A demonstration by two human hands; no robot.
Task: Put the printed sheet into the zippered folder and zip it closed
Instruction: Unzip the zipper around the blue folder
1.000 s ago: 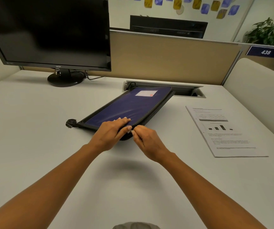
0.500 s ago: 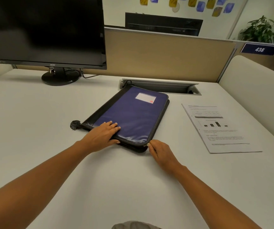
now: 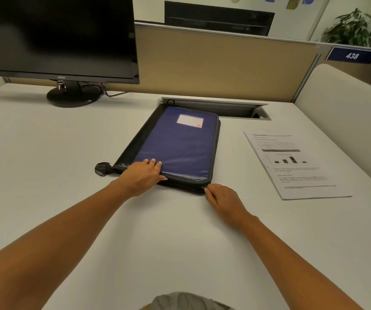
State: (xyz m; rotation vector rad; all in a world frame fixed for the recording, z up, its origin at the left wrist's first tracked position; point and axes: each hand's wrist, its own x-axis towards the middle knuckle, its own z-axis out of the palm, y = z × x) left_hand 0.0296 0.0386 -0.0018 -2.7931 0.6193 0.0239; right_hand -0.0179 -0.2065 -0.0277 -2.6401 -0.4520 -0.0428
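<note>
"Grip first: what did the right hand hold?"

"Its fingertips pinched the little zip pull at the near right corner of the zippered folder."

"And the left hand?"

"It lay flat on the near left part of the blue cover. Its fingers were straight and pressed down. It held nothing."

"Where was the folder?"

"It lay flat in the middle of the white tabletop. Its far end was just beside the cable hatch. It had a white label near the far end and a black loop at the near left corner. I could not tell how much of the zip was done up."

"Where was the printed sheet?"

"It was outside the folder. It lay flat on the tabletop to the right, near the folder and not touching it. Its printed side faced up and showed a small bar chart."

"What else was there?"

"A dark monitor stood at the far left. A blue sign said 438, and a green plant stood behind it."
</note>
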